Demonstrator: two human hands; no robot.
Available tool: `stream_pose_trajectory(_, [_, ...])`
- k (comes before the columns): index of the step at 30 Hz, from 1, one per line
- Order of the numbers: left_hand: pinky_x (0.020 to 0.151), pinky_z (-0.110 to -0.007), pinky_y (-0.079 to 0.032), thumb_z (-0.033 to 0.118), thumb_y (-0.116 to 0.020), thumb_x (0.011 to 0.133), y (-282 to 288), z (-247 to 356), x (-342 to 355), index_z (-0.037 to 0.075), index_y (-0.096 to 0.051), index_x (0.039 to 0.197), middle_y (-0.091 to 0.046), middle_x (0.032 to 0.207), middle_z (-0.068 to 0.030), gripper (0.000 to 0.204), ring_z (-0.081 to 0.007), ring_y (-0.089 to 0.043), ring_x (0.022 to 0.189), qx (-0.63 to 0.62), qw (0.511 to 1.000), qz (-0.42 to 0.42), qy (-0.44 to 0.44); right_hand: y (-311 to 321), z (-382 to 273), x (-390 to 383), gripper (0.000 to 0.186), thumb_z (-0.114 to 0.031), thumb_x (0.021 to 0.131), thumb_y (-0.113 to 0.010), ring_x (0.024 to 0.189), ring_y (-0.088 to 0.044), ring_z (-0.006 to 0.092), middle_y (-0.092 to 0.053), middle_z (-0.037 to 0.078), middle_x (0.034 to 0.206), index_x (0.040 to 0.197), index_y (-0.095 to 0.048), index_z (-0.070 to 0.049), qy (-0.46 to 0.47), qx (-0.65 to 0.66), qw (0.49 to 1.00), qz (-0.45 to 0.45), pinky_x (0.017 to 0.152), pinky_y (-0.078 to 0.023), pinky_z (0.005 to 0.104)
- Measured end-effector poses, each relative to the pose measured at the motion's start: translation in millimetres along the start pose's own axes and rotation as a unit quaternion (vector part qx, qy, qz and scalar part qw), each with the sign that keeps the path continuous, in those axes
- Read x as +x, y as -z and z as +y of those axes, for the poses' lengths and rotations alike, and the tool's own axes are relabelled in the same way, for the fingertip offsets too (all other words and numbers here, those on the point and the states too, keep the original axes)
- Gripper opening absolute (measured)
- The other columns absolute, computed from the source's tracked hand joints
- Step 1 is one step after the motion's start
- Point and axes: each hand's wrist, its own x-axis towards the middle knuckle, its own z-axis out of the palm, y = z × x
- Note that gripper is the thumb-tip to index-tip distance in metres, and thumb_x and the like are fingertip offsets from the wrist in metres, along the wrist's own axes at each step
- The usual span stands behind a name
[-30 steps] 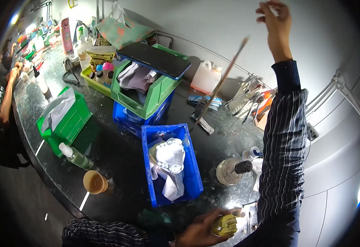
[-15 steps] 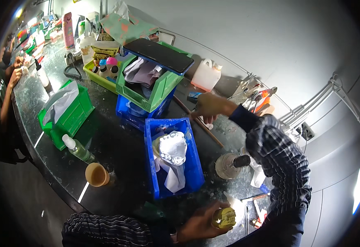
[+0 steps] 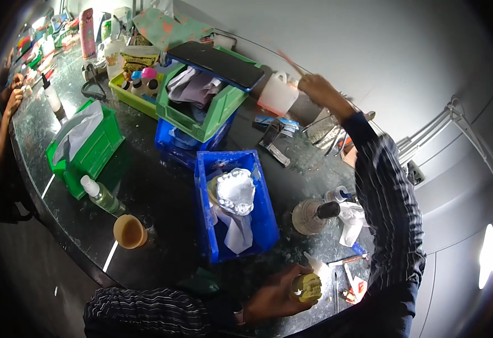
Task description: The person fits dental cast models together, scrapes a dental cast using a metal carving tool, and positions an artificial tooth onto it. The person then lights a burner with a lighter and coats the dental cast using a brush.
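In my left hand (image 3: 277,298), low in the middle, is a yellow dental cast (image 3: 309,287), with fingers wrapped round it. My right hand (image 3: 318,90) is raised at the upper right, in front of the wall and beyond the bench items. It is closed round a thin brown stick (image 3: 292,63), slightly blurred, whose far end points up and left. Between the two hands stands a blue bin (image 3: 266,225) holding a white dental cast (image 3: 236,191) and a white paper or cloth (image 3: 238,234).
Left stand a green bin (image 3: 97,149), a spray bottle (image 3: 103,195) and a tan cup (image 3: 130,231). Stacked bins bear a phone (image 3: 218,65). A glass burner-like jar (image 3: 309,217) stands right; a plastic jug (image 3: 278,94) is at the wall. Another person's hand (image 3: 14,100) shows far left.
My right hand has lifted the brown stick off the bench and carried it up, away from me. My left hand still holds the yellow cast in nearly the same place.
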Motion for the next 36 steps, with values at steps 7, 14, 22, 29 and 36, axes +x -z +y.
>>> stream_pose_trajectory(7, [0.086,-0.032,-0.052,0.022,-0.082,0.07,2.7,4.3,2.3,0.001,-0.052,0.113,-0.062,0.108,-0.0156,0.056,-0.0233,-0.064,0.099,0.013,0.999,-0.023,-0.026,-14.8,54.3,34.9,0.069,-0.051,0.058,-0.077,0.092,-0.063,0.0375,-0.065,0.022,0.098,0.104,-0.062,-0.001,-0.027,-0.073,0.993,0.084,0.08,-0.049,0.0429])
stream_pose_trajectory(14, [0.084,-0.032,-0.053,0.02,-0.083,0.069,-0.6,0.4,-1.5,0.001,-0.052,0.113,-0.061,0.108,-0.0154,0.057,-0.0227,-0.065,0.098,0.011,1.0,-0.014,-0.012,-28.3,38.7,16.5,0.072,-0.056,0.064,-0.076,0.072,-0.062,0.0254,-0.061,0.015,0.089,0.101,-0.057,0.003,-0.093,0.06,0.994,0.024,0.063,-0.05,0.0345])
stream_pose_trajectory(22, [0.083,-0.03,-0.053,0.016,-0.084,0.068,1.5,3.3,4.2,0.001,-0.054,0.109,-0.061,0.108,-0.0134,0.053,-0.019,-0.064,0.096,0.005,0.998,0.002,-0.063,-11.8,35.8,-16.9,0.056,-0.044,0.072,-0.078,0.049,-0.058,0.0139,-0.059,0.008,0.067,0.088,-0.055,0.004,-0.11,0.151,0.976,0.116,0.045,-0.047,0.0278])
stream_pose_trajectory(29, [0.083,-0.03,-0.053,0.017,-0.085,0.065,4.0,10.8,3.5,0.001,-0.055,0.108,-0.062,0.104,-0.012,0.054,-0.0184,-0.064,0.095,0.012,0.999,-0.002,-0.048,85.6,-12.0,-100.8,0.059,-0.041,0.073,-0.077,0.056,-0.05,0.0094,-0.057,0.005,0.07,0.1,-0.057,0.007,-0.065,0.199,0.954,0.212,0.049,-0.041,0.0242])
stream_pose_trajectory(36, [0.076,-0.032,-0.051,0.02,-0.084,0.065,-0.2,11.3,7.2,0.002,-0.054,0.105,-0.065,0.093,-0.0123,0.053,-0.0227,-0.066,0.084,0.042,0.993,0.013,-0.112,52.4,-36.8,-179.2,0.053,-0.024,0.081,-0.074,0.082,-0.067,0.0183,-0.07,0.013,0.087,0.114,-0.049,0.009,-0.113,0.163,0.977,0.082,0.065,-0.051,0.0268])
